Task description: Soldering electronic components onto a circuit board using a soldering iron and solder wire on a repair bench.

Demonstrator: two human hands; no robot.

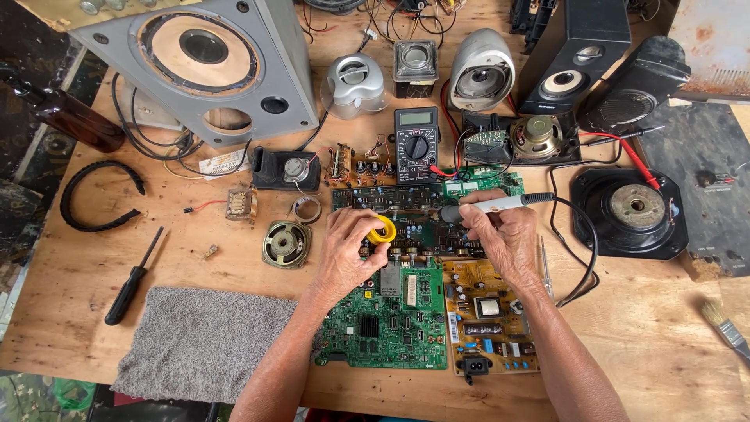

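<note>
The wooden table (86, 273) is crowded, and the biggest thing on it is the grey speaker cabinet (205, 66) lying face-up at the far left, with a black speaker box (574, 51) and loose round speakers well off to the far right. Nearer the person, a grey towel (205, 340) lies left of a green circuit board (391, 316) and a tan power board (488, 316), which sit side by side at the near edge. Just beyond them lies the long dark circuit board (422, 223) where both hands meet, so the work looks like soldering on that board. The right hand (508, 238) is closed pen-style around a soldering iron (488, 206), its tip pointing left over the dark board, its black cord looping off to the right. The left hand (344, 254) pinches a yellow solder spool (383, 229) just beside that tip. The next move seems to call for a steady tip on one joint with solder fed in. A black multimeter (416, 144) with red leads sits close behind, near the working spot; a black screwdriver (133, 280) lies well to the left.
</note>
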